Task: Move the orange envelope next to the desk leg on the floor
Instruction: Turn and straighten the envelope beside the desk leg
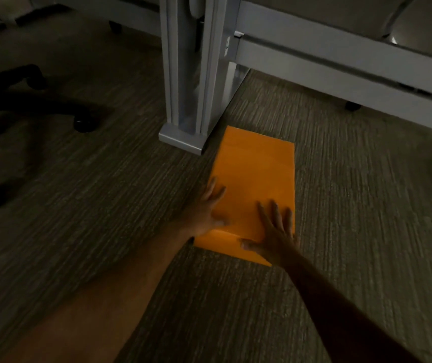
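Note:
The orange envelope (254,176) lies flat on the carpet, its far corner just right of the foot of the grey desk leg (191,82). My left hand (207,208) rests on the envelope's near left edge with fingers spread. My right hand (275,231) lies palm down on its near right part, fingers apart, thumb on the near flap. Neither hand curls around the envelope; both lie flat on top of it.
A black office chair base with castors (34,100) stands to the left. A grey horizontal desk rail (340,61) runs from the leg to the right, with small castors under it. Striped carpet (366,205) surrounds the envelope.

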A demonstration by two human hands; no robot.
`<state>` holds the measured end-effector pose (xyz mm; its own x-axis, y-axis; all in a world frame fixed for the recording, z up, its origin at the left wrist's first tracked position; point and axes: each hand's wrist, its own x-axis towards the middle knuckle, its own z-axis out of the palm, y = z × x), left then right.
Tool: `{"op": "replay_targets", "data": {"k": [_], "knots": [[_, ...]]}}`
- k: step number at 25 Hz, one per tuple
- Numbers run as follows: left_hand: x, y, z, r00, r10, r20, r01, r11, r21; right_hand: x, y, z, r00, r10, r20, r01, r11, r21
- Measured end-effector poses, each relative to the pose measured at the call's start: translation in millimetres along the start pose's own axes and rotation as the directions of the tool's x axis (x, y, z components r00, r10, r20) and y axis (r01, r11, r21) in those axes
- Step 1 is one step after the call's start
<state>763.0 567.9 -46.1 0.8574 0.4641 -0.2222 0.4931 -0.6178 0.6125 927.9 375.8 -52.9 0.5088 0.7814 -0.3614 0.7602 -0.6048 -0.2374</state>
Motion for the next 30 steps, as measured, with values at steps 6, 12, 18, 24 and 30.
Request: {"op": "replay_targets", "data": {"k": [6, 12, 18, 24, 30], "knots": [[-31, -19, 35, 0.995, -0.084, -0.044, 0.063, 0.933, -0.354, -29, 2, 13, 0.985, 0.116, -0.129, -0.098, 0.986, 0.135], [-6, -25, 30, 0.995, -0.066, -0.070, 0.033, 0.916, -0.399, -5, 10, 17, 0.979, 0.087, -0.185, -0.070, 0.993, 0.100], [51, -31, 8, 0.996, -0.065, -0.060, 0.038, 0.928, -0.370, 42, 9, -3, 0.968, 0.136, -0.209, -0.121, 0.989, 0.083], [70, -39, 4, 0.997, -0.033, -0.074, 0.001, 0.922, -0.387, 61, 10, -11, 0.976, 0.153, -0.155, -0.139, 0.985, 0.099], [67, -23, 3, 0.983, -0.127, -0.130, 0.060, 0.901, -0.430, 63, 14, -5, 0.937, 0.184, -0.298, -0.066, 0.928, 0.366]]}}
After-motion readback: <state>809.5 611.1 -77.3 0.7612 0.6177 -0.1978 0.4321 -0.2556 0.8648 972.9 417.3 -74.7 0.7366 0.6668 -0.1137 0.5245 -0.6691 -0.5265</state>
